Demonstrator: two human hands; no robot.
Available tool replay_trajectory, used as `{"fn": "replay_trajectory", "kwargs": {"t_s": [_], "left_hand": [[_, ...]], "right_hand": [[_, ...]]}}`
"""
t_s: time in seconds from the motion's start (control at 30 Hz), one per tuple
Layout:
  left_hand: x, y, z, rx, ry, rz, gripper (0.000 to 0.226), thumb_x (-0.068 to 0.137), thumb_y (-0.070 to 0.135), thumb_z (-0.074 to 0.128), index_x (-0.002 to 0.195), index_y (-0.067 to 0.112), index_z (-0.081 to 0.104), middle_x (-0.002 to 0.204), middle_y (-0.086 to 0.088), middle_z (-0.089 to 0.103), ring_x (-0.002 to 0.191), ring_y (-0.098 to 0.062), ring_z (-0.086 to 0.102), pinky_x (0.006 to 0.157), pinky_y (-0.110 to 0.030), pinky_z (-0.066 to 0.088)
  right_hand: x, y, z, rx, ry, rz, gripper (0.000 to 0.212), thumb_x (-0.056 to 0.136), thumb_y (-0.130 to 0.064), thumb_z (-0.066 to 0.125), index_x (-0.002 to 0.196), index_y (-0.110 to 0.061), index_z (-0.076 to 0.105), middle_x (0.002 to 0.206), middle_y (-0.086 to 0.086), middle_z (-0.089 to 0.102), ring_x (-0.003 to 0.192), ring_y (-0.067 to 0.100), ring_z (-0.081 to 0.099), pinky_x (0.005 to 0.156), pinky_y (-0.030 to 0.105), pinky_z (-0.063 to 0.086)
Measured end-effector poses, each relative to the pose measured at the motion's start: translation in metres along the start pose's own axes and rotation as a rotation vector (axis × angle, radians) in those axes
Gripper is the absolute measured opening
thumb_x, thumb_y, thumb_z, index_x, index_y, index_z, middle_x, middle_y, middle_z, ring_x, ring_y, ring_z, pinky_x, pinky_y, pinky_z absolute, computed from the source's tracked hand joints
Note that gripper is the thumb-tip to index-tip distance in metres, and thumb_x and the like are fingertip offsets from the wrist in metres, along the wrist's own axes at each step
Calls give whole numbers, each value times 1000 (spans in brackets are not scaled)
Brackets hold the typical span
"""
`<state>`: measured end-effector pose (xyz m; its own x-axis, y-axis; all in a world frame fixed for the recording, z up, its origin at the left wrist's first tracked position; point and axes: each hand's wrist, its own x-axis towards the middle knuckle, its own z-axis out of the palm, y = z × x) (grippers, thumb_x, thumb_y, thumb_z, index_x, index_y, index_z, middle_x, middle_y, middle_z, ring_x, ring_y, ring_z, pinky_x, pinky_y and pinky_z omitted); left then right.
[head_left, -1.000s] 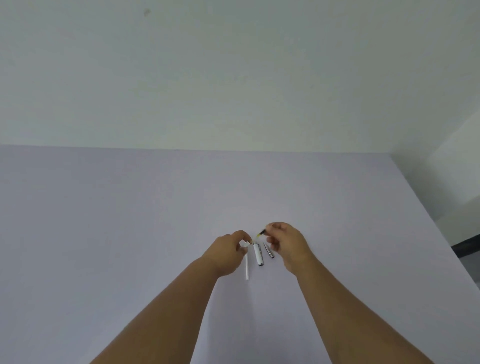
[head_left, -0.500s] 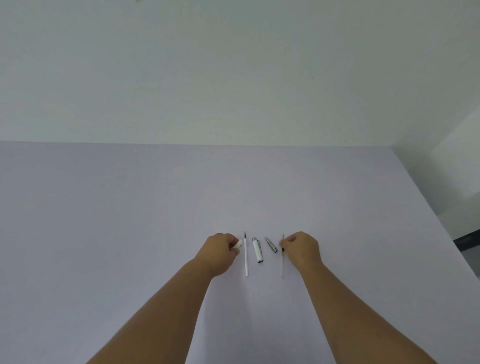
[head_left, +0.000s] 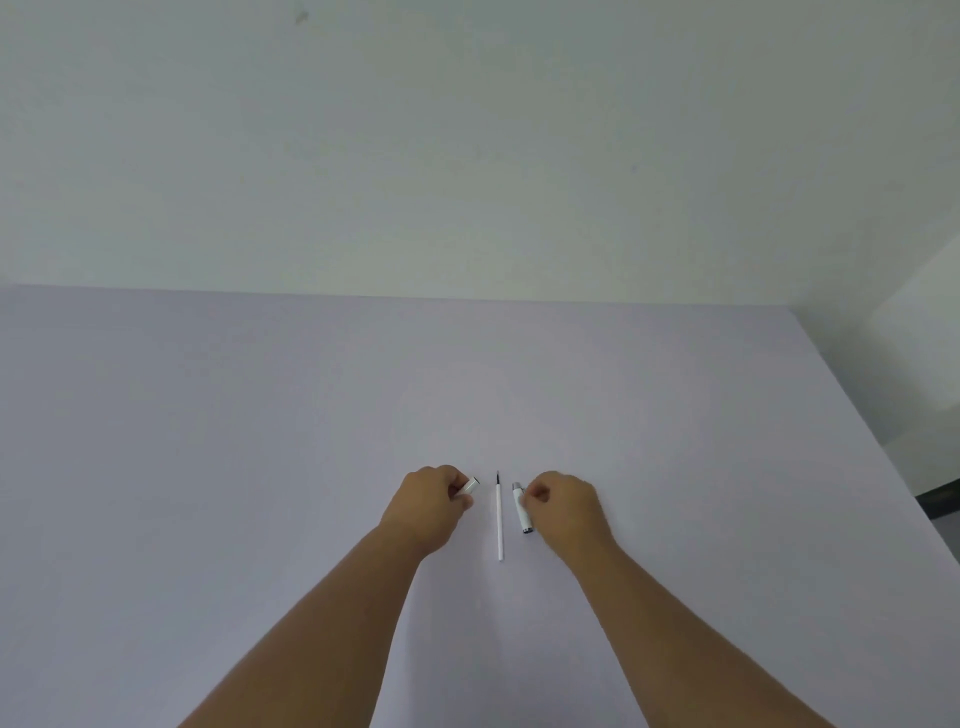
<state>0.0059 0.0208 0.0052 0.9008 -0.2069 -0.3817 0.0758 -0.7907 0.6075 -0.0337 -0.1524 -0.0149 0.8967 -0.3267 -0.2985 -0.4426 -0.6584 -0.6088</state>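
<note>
Head view: pen parts laid out on the lilac table (head_left: 260, 467).
Your left hand (head_left: 431, 506) has its fingers curled round a short white pen piece (head_left: 470, 487), whose end sticks out toward the middle. A thin white refill (head_left: 499, 525) with a dark tip lies on the table between your two hands, pointing away from you. Just right of it lies a white pen barrel (head_left: 521, 512). Your right hand (head_left: 563, 506), fingers curled, touches its far end; whether it actually pinches the barrel cannot be told.
</note>
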Motion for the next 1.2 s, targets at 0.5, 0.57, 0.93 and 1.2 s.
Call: {"fn": "replay_trajectory", "kwargs": {"t_s": [0.5,0.57,0.93,1.2], "left_hand": [[-7,-15,-9,-24,9,-25,18,88,22,59,104,17,65,99,0,61,81,-16,56,70,-27,46],[-7,-14,-9,-17,10,-20,18,88,22,60,103,16,66,102,-2,62,83,-18,56,72,-29,49],[-7,-1,-6,-62,-17,7,11,85,21,62,95,20,67,97,-1,66,76,-18,57,69,-32,51],[-8,8,-3,-90,-19,37,11,85,23,62,94,20,67,98,0,67,78,-18,58,70,-32,50]], "right_hand": [[-13,-40,36,-348,-87,-61,25,88,-14,48,64,-12,43,101,11,67,78,23,53,62,29,38],[-10,-43,30,-188,-27,-24,18,87,-21,50,79,-7,58,91,10,67,78,25,58,62,31,43],[-2,-44,1,545,110,131,12,81,-24,59,76,-16,67,85,3,71,75,18,60,69,30,48],[-7,-36,-4,662,-55,141,12,77,-24,65,68,-17,67,69,0,59,60,12,49,58,25,42]]}}
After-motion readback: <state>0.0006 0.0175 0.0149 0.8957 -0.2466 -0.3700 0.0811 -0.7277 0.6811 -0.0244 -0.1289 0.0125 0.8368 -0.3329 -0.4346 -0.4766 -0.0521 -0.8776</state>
